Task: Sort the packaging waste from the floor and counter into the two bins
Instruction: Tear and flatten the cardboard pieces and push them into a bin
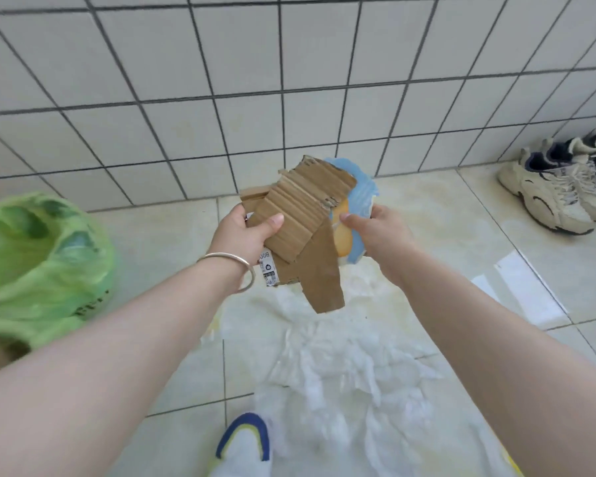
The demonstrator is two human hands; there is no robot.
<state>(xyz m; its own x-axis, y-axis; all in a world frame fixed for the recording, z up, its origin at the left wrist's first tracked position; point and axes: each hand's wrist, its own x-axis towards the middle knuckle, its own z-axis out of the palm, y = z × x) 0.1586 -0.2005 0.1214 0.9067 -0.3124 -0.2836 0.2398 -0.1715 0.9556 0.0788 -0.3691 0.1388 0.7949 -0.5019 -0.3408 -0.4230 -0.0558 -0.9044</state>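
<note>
My left hand grips a stack of torn brown cardboard pieces in front of me above the floor; a white label shows at its lower left edge. My right hand pinches a blue and orange plastic wrapper that lies right behind the cardboard, partly hidden by it. At the left stands a bin lined with a green plastic bag, its mouth facing up. A large clear plastic sheet lies crumpled on the floor tiles below my hands.
A pair of beige and navy sneakers sits by the tiled wall at the right. My own shoe, white with a blue toe, stands at the bottom beside the plastic sheet. A brown edge shows under the green bag.
</note>
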